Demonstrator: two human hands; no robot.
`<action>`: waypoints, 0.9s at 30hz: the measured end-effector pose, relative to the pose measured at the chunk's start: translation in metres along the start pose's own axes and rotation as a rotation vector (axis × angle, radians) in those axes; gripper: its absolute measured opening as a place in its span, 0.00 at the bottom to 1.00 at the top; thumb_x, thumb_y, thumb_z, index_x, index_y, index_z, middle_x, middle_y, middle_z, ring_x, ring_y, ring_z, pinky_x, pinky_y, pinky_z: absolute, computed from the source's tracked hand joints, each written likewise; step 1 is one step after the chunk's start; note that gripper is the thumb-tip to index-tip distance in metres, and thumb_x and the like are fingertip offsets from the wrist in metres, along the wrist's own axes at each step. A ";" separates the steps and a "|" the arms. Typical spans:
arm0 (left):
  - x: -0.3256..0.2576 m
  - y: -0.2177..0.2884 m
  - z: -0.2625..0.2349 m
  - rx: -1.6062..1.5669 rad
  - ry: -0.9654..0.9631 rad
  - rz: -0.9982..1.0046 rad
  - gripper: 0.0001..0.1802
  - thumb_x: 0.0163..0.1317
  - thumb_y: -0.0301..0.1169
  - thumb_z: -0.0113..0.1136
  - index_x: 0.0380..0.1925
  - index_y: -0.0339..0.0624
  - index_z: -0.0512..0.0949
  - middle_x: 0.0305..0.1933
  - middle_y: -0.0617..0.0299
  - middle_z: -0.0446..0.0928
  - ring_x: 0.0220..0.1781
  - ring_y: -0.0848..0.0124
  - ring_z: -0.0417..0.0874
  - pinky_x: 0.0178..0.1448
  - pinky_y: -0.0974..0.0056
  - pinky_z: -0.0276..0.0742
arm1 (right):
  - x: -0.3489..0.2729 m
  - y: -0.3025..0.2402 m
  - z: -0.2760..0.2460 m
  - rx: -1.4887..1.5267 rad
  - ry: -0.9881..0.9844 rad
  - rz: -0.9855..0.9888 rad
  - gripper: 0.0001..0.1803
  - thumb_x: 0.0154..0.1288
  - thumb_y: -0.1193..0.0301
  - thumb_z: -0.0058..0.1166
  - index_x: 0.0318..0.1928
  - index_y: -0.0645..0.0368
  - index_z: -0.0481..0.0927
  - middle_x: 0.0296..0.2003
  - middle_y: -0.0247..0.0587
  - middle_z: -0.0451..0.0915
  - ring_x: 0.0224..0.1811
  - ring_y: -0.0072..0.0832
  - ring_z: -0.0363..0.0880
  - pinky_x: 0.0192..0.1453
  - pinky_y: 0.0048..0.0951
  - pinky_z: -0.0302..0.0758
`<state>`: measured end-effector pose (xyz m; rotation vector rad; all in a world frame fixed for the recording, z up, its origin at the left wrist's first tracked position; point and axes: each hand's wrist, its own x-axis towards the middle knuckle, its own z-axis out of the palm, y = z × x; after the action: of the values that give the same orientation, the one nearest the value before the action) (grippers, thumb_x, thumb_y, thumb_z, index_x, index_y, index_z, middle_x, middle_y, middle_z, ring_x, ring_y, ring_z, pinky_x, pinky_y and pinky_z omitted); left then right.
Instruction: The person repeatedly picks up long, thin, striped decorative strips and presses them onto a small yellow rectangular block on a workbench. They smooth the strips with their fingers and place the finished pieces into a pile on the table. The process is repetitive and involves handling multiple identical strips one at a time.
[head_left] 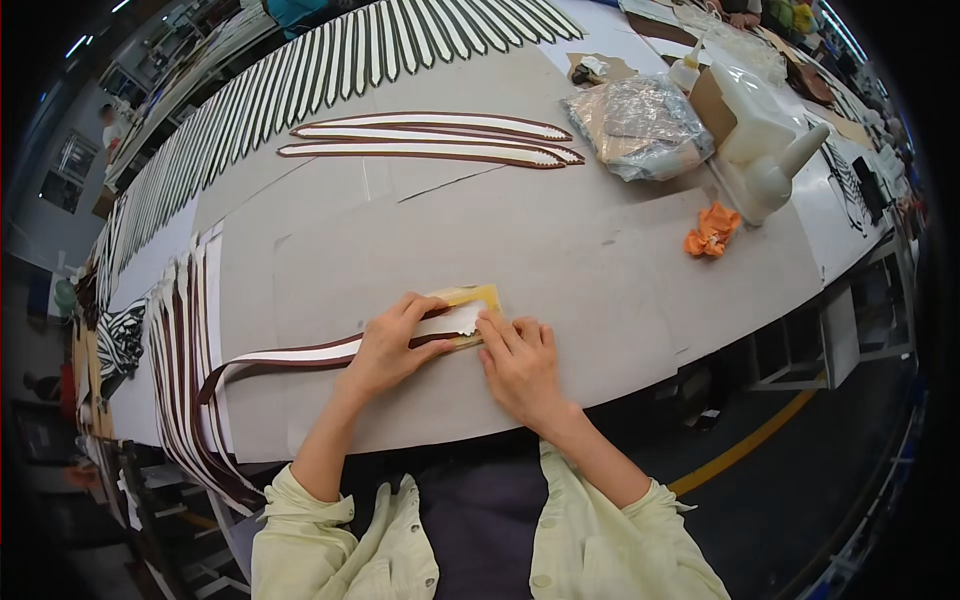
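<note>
A long strap [290, 355], white along the middle with dark brown edges, runs in from the left across the grey table board. My left hand [388, 345] is closed around it near its right end, thumb on the near edge and fingers on the far edge. That notched end lies over a yellow, frame-like piece [487, 295] flat on the board. With fingers bent and close together, my right hand [522, 372] pinches the strap's white tip against the yellow piece. Its thumb is mostly hidden.
Several brown-edged straps [185, 380] hang over the table's left edge; more [430, 128] lie beyond my hands. Dark-edged strips [330, 75] line the far side. At right are an orange crumpled cloth [712, 230], a plastic-wrapped bundle [640, 125] and a translucent container [765, 150].
</note>
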<state>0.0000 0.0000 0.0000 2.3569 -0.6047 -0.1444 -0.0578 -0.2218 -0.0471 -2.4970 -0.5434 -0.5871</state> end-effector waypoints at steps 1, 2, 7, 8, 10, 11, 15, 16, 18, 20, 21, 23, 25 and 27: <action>0.001 -0.001 -0.004 0.005 -0.025 -0.002 0.27 0.61 0.36 0.77 0.57 0.39 0.80 0.53 0.51 0.83 0.56 0.54 0.86 0.61 0.57 0.82 | 0.001 0.001 -0.001 -0.009 0.014 -0.011 0.25 0.61 0.73 0.65 0.60 0.62 0.80 0.62 0.39 0.81 0.48 0.37 0.75 0.52 0.41 0.69; 0.002 -0.003 -0.008 0.010 -0.051 -0.004 0.27 0.60 0.36 0.77 0.57 0.38 0.80 0.53 0.51 0.83 0.55 0.53 0.86 0.59 0.57 0.82 | 0.002 0.002 -0.002 -0.017 0.029 -0.021 0.24 0.61 0.73 0.64 0.59 0.64 0.80 0.61 0.39 0.81 0.47 0.36 0.75 0.51 0.40 0.69; 0.002 -0.011 -0.002 0.001 -0.034 0.068 0.24 0.61 0.35 0.77 0.55 0.38 0.82 0.49 0.51 0.83 0.49 0.54 0.86 0.54 0.57 0.81 | 0.001 0.006 -0.010 -0.035 -0.012 -0.038 0.23 0.62 0.74 0.64 0.58 0.64 0.80 0.60 0.39 0.81 0.47 0.37 0.75 0.51 0.39 0.69; 0.001 -0.011 -0.002 0.008 -0.030 0.072 0.24 0.61 0.35 0.76 0.55 0.38 0.82 0.48 0.51 0.83 0.48 0.54 0.86 0.53 0.57 0.81 | 0.002 0.005 -0.010 -0.031 -0.016 -0.038 0.23 0.62 0.74 0.64 0.58 0.64 0.80 0.60 0.38 0.81 0.47 0.37 0.74 0.51 0.39 0.69; -0.002 -0.013 -0.003 0.009 -0.017 0.073 0.22 0.62 0.34 0.76 0.54 0.38 0.83 0.47 0.51 0.83 0.47 0.55 0.85 0.52 0.57 0.81 | 0.003 0.002 -0.009 -0.012 -0.005 -0.037 0.23 0.62 0.74 0.64 0.58 0.64 0.80 0.59 0.38 0.81 0.47 0.37 0.74 0.52 0.40 0.69; -0.004 -0.015 -0.004 0.009 -0.009 0.073 0.21 0.62 0.33 0.76 0.54 0.39 0.83 0.47 0.51 0.83 0.46 0.55 0.85 0.52 0.57 0.81 | 0.004 0.000 -0.008 -0.002 0.001 -0.037 0.23 0.62 0.74 0.63 0.58 0.64 0.80 0.59 0.38 0.81 0.47 0.37 0.74 0.52 0.40 0.69; -0.010 -0.018 -0.001 0.013 0.034 0.070 0.18 0.63 0.29 0.73 0.53 0.39 0.84 0.46 0.54 0.82 0.44 0.57 0.84 0.51 0.57 0.81 | 0.004 -0.003 -0.005 0.003 0.011 -0.040 0.22 0.62 0.75 0.63 0.57 0.64 0.80 0.59 0.38 0.81 0.46 0.37 0.74 0.52 0.40 0.69; -0.012 -0.017 0.002 0.042 0.056 0.076 0.18 0.64 0.28 0.73 0.53 0.39 0.85 0.46 0.55 0.82 0.44 0.58 0.83 0.51 0.57 0.81 | 0.004 -0.003 -0.005 0.003 0.010 -0.042 0.22 0.62 0.75 0.63 0.57 0.65 0.80 0.59 0.38 0.81 0.46 0.37 0.74 0.52 0.40 0.69; -0.015 -0.017 0.005 0.157 0.136 0.156 0.18 0.63 0.26 0.72 0.54 0.41 0.85 0.46 0.57 0.81 0.45 0.59 0.82 0.52 0.56 0.80 | 0.005 -0.003 -0.005 0.000 0.005 -0.042 0.22 0.62 0.75 0.63 0.57 0.65 0.80 0.59 0.38 0.81 0.46 0.37 0.74 0.52 0.40 0.69; -0.017 -0.017 0.006 0.330 0.251 0.305 0.19 0.62 0.26 0.72 0.54 0.43 0.86 0.46 0.59 0.80 0.47 0.59 0.81 0.54 0.55 0.80 | 0.005 -0.004 -0.005 -0.006 -0.004 -0.040 0.22 0.62 0.75 0.63 0.57 0.65 0.80 0.59 0.38 0.81 0.45 0.37 0.74 0.52 0.40 0.69; -0.018 -0.018 0.007 0.326 0.240 0.291 0.19 0.62 0.25 0.72 0.54 0.43 0.86 0.46 0.60 0.80 0.49 0.59 0.81 0.55 0.55 0.80 | 0.005 -0.003 -0.005 -0.005 0.002 -0.042 0.22 0.62 0.75 0.62 0.57 0.65 0.80 0.59 0.38 0.81 0.45 0.37 0.74 0.52 0.40 0.69; -0.021 -0.020 0.009 0.318 0.218 0.263 0.19 0.61 0.24 0.71 0.54 0.44 0.87 0.47 0.61 0.80 0.52 0.58 0.80 0.57 0.54 0.79 | 0.005 -0.003 -0.005 -0.005 0.013 -0.046 0.22 0.62 0.75 0.62 0.57 0.65 0.80 0.58 0.38 0.81 0.45 0.37 0.74 0.52 0.40 0.69; -0.027 -0.027 0.012 0.281 0.255 0.300 0.19 0.60 0.23 0.71 0.53 0.45 0.88 0.48 0.62 0.80 0.52 0.59 0.80 0.56 0.55 0.80 | 0.006 -0.003 -0.006 -0.005 0.010 -0.050 0.22 0.62 0.75 0.62 0.57 0.65 0.80 0.58 0.38 0.81 0.45 0.37 0.74 0.52 0.40 0.69; -0.031 -0.033 0.008 0.257 0.272 0.312 0.19 0.58 0.22 0.72 0.52 0.46 0.89 0.48 0.62 0.80 0.52 0.59 0.79 0.56 0.56 0.81 | 0.006 -0.003 -0.006 -0.008 0.014 -0.051 0.21 0.62 0.75 0.62 0.57 0.65 0.80 0.57 0.38 0.81 0.44 0.37 0.74 0.52 0.40 0.69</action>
<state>-0.0169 0.0309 -0.0296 2.4290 -0.8860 0.4091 -0.0559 -0.2215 -0.0385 -2.4909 -0.6019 -0.6272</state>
